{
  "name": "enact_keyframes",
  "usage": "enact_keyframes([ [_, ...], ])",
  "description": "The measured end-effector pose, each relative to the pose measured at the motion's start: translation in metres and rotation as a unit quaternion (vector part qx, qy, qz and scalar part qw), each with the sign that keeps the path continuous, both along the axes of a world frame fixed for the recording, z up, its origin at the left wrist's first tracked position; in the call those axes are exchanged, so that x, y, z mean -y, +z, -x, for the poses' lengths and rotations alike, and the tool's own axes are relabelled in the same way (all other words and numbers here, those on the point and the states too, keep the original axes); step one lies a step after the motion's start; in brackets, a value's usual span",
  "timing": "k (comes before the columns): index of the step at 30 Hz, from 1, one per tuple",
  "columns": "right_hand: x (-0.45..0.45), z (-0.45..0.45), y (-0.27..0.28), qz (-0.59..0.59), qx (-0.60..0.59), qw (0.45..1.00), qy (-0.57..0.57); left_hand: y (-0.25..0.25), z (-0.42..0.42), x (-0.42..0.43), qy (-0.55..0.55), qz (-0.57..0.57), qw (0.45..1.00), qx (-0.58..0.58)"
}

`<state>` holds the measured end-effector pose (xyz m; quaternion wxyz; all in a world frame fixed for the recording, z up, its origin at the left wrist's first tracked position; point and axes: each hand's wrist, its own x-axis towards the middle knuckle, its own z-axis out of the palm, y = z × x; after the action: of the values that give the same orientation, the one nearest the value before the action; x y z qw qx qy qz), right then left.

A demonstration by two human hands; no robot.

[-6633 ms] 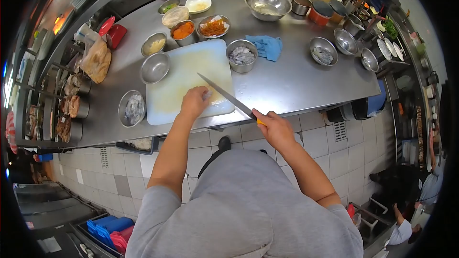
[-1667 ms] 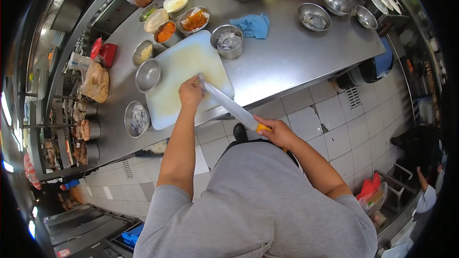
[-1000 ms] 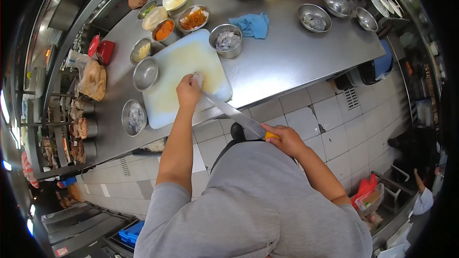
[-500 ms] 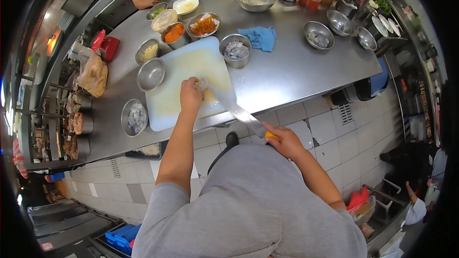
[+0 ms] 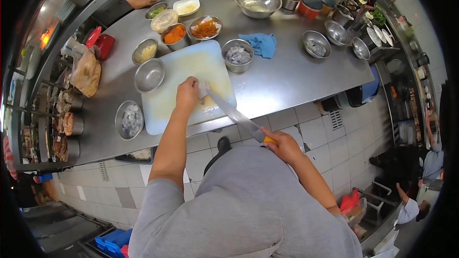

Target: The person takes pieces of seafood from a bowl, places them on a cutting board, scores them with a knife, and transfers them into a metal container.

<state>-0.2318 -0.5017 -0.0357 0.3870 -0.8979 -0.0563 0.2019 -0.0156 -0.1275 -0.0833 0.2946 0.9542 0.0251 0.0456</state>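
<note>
The steel bench (image 5: 306,83) carried a white cutting board (image 5: 201,58), lying askew. A knife (image 5: 236,115) came in from four o'clock toward the board's middle. At eight o'clock, just beside the board, stood a steel bowl (image 5: 120,125) of greyish pieces. The right hand (image 5: 287,147) was wrapped around the knife's handle; the left hand (image 5: 187,93) pinched a small pale piece (image 5: 203,87), slightly toward three o'clock from the board's centre, at the blade's tip.
</note>
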Motion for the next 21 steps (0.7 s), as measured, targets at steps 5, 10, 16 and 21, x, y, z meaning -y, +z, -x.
enact_keyframes([
  [5, -0.002, 0.003, 0.0, 0.008, 0.007, 1.0, -0.007, -0.021, -0.011, -0.016, 0.072, 0.178, 0.98, 0.054],
  [10, -0.005, 0.006, 0.001, 0.011, 0.018, 1.0, -0.013, -0.025, -0.034, -0.028, 0.044, 0.243, 0.968, 0.032],
  [16, -0.01, 0.007, 0.006, 0.016, 0.008, 1.0, -0.019, -0.008, -0.032, -0.009, -0.161, 0.106, 0.981, 0.001],
  [21, -0.012, 0.009, 0.006, 0.014, 0.007, 0.999, -0.031, -0.002, -0.029, -0.004, -0.132, 0.151, 0.977, -0.067],
])
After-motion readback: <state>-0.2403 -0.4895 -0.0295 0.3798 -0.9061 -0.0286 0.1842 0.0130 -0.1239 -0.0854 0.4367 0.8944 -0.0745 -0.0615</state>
